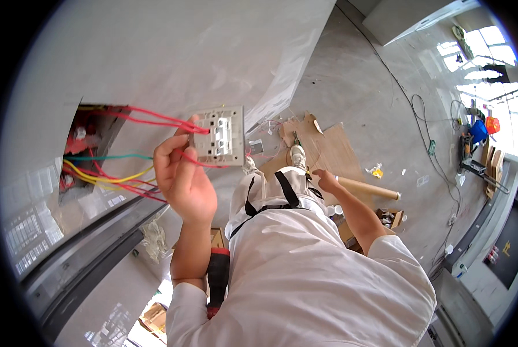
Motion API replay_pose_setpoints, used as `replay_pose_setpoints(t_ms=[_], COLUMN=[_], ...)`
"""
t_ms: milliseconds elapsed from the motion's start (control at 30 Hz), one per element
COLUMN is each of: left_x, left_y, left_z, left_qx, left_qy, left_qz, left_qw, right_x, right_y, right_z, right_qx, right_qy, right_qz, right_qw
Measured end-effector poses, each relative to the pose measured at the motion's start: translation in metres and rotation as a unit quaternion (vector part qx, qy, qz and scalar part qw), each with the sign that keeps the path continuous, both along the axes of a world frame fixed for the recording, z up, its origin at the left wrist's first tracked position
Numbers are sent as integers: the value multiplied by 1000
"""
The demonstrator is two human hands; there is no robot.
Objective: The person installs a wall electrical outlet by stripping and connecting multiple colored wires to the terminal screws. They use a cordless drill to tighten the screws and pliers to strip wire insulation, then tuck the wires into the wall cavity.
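My left hand [183,179] is closed around the edge of a white wall switch or socket plate [230,139], its back side showing. Red wires [160,117] run from the open wall box [88,139] into the plate's terminals, and one loose red wire end crosses below it. Green wire [108,157] and yellow wires [114,179] come out of the same box and pass behind my left hand. Down beside my trousers, my right hand [327,181] has its fingers curled at a small dark and yellowish thing that I cannot make out.
A red and black power tool [217,277] hangs by my left side. Cardboard [343,150], a cardboard tube [369,188] and scraps lie on the floor. Cables [426,121] trail at the right, near a blue bucket [477,131]. A dark metal rail [91,254] runs below the wall box.
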State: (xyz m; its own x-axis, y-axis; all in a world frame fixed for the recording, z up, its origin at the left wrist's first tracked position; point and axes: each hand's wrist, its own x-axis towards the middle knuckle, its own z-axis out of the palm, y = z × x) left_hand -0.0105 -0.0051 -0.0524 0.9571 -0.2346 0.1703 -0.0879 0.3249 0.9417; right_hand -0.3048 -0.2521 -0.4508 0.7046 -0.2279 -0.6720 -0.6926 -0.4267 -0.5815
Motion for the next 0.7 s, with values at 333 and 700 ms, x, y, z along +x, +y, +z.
replay_pose_setpoints(t_ms=[333,700], left_x=[1,-27], left_y=[-3,1], left_z=[-8,-6], left_qx=[69,114], left_qy=[-55,-40], left_qz=[87,248], left_qw=[992,961], right_x=[0,124], right_y=[-22,8], right_z=[-45,71], right_qx=[-50,217], right_qy=[-22,-216], right_qz=[-70,-77], right_qw=[996,949])
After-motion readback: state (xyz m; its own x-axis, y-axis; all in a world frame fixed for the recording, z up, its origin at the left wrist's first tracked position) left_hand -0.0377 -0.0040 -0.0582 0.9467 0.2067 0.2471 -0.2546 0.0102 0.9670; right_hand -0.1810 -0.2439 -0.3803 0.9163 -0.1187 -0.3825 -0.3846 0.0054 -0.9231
